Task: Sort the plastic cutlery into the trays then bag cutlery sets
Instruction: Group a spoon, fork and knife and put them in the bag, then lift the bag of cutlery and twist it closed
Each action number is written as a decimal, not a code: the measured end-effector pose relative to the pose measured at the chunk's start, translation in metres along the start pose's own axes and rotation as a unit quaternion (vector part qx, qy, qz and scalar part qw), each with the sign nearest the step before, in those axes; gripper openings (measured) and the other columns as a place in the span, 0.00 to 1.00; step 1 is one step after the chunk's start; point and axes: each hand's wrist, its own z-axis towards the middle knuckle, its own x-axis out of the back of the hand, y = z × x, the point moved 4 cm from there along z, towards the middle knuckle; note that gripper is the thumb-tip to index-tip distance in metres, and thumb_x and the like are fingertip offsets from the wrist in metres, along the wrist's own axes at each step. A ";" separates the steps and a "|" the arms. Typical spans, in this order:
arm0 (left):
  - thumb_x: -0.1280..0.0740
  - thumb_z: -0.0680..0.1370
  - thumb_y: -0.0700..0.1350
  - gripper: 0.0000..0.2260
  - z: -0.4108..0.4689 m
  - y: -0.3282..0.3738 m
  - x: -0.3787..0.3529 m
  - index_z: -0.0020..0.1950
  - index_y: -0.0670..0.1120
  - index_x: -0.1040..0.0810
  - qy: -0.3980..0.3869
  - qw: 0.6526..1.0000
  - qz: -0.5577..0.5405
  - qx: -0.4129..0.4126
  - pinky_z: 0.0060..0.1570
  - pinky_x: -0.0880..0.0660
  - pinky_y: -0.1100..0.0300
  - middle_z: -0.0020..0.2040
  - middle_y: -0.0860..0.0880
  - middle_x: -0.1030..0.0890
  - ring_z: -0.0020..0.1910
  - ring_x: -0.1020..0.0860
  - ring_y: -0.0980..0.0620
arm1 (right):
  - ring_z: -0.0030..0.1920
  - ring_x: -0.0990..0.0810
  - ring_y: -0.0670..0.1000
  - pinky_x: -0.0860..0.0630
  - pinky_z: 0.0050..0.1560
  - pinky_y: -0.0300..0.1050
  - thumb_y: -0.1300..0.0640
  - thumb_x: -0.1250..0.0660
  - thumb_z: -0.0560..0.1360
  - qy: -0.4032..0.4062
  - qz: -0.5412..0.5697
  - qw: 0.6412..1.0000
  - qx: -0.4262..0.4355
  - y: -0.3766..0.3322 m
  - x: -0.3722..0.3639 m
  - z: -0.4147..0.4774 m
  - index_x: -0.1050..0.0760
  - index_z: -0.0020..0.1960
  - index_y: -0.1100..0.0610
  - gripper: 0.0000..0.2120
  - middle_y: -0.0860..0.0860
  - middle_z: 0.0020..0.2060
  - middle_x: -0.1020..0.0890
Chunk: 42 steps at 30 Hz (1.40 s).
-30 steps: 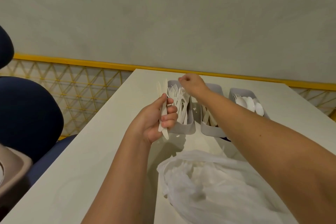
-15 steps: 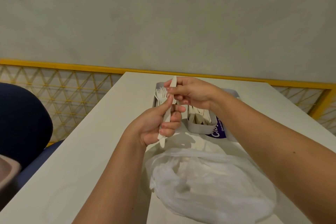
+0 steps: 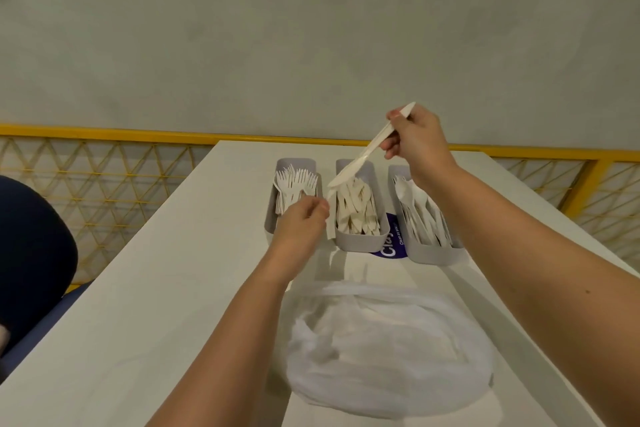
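Observation:
Three grey trays stand side by side at the far end of the white table. The left tray (image 3: pixel 270 218) holds forks, the middle tray (image 3: pixel 360 243) knives, the right tray (image 3: pixel 433 255) spoons and other pieces. My right hand (image 3: pixel 415 139) pinches a white plastic knife (image 3: pixel 367 152) by its handle, blade pointing down over the middle tray. My left hand (image 3: pixel 301 222) holds a white cutlery piece (image 3: pixel 331 218) upright between the left and middle trays. A crumpled clear plastic bag (image 3: pixel 388 350) lies on the table near me.
A purple printed card (image 3: pixel 389 248) lies under the trays. A yellow rail with mesh (image 3: pixel 104 184) runs behind the table. A dark blue chair (image 3: pixel 31 253) stands at the left. The table's left part (image 3: pixel 156 288) is bare.
My right hand has pulled one knife out of the bundle in my left hand and lifted it up and right over the middle tray. My left hand has lowered toward the trays.

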 end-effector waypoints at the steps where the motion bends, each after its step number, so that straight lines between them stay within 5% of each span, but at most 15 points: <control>1: 0.42 0.80 0.45 0.10 -0.003 0.001 -0.003 0.57 0.45 0.23 0.001 0.998 0.058 -0.024 0.47 0.30 0.62 0.46 0.52 0.22 0.44 0.26 0.56 | 0.27 0.26 0.48 0.25 0.29 0.39 0.60 0.44 0.81 0.028 -0.011 0.999 0.028 0.001 0.005 0.000 0.30 0.50 0.60 0.05 0.52 0.31 0.26; 4: 0.41 0.81 0.44 0.14 -0.010 0.006 -0.013 0.66 0.45 0.27 -0.037 0.981 0.171 -0.086 0.54 0.32 0.64 0.60 0.49 0.24 0.55 0.27 0.54 | 0.34 0.23 0.49 0.22 0.35 0.38 0.62 0.43 0.80 0.061 -0.066 0.989 0.118 0.008 0.009 -0.006 0.27 0.49 0.59 0.06 0.51 0.37 0.23; 7: 0.43 0.81 0.44 0.18 -0.014 0.005 -0.028 0.71 0.45 0.32 -0.112 0.943 0.282 -0.134 0.64 0.38 0.65 0.70 0.50 0.31 0.68 0.32 0.52 | 0.48 0.21 0.52 0.24 0.50 0.41 0.63 0.41 0.79 -0.002 -0.197 0.965 0.172 0.029 0.000 -0.019 0.23 0.55 0.62 0.10 0.56 0.49 0.20; 14: 0.43 0.81 0.45 0.19 -0.015 0.001 -0.032 0.72 0.43 0.34 -0.155 0.917 0.338 -0.145 0.64 0.43 0.67 0.73 0.50 0.34 0.71 0.37 0.52 | 0.59 0.25 0.59 0.28 0.59 0.48 0.67 0.41 0.77 -0.173 -0.478 0.847 0.155 0.088 -0.020 -0.045 0.27 0.65 0.62 0.18 0.57 0.62 0.26; 24: 0.42 0.81 0.45 0.19 -0.013 0.001 -0.030 0.72 0.44 0.33 -0.159 0.922 0.323 -0.139 0.60 0.40 0.68 0.71 0.51 0.32 0.69 0.33 0.52 | 0.63 0.30 0.57 0.29 0.61 0.51 0.64 0.42 0.78 -0.260 -0.561 0.784 0.063 0.077 -0.026 -0.049 0.25 0.64 0.57 0.16 0.54 0.62 0.26; 28: 0.39 0.80 0.46 0.18 -0.014 0.008 -0.023 0.70 0.47 0.30 -0.119 0.949 0.267 -0.117 0.58 0.35 0.65 0.69 0.51 0.29 0.64 0.28 0.50 | 0.65 0.32 0.55 0.31 0.64 0.50 0.66 0.43 0.76 -0.242 -0.509 0.823 0.073 0.052 -0.014 -0.061 0.28 0.66 0.55 0.20 0.54 0.64 0.28; 33: 0.36 0.78 0.45 0.12 -0.020 0.035 -0.008 0.62 0.47 0.24 -0.067 0.970 0.196 -0.128 0.60 0.28 0.56 0.60 0.49 0.23 0.58 0.26 0.51 | 0.48 0.23 0.52 0.26 0.52 0.42 0.63 0.39 0.77 -0.290 -0.402 0.868 0.034 0.024 0.010 -0.096 0.23 0.61 0.56 0.14 0.53 0.48 0.21; 38: 0.35 0.77 0.47 0.05 -0.045 0.027 0.004 0.49 0.47 0.21 -0.144 0.952 0.259 -0.075 0.50 0.27 0.59 0.46 0.55 0.22 0.48 0.24 0.53 | 0.55 0.23 0.52 0.26 0.56 0.43 0.53 0.30 0.73 -0.394 -0.421 0.816 -0.042 0.029 0.039 -0.124 0.26 0.63 0.51 0.19 0.52 0.53 0.23; 42: 0.32 0.75 0.52 0.17 -0.067 -0.005 0.023 0.61 0.47 0.28 -0.198 0.908 0.367 0.047 0.55 0.30 0.60 0.59 0.50 0.28 0.56 0.27 0.51 | 0.64 0.30 0.49 0.32 0.65 0.44 0.43 0.27 0.68 -0.467 -0.477 0.734 -0.125 0.046 0.054 -0.148 0.37 0.71 0.45 0.35 0.45 0.62 0.30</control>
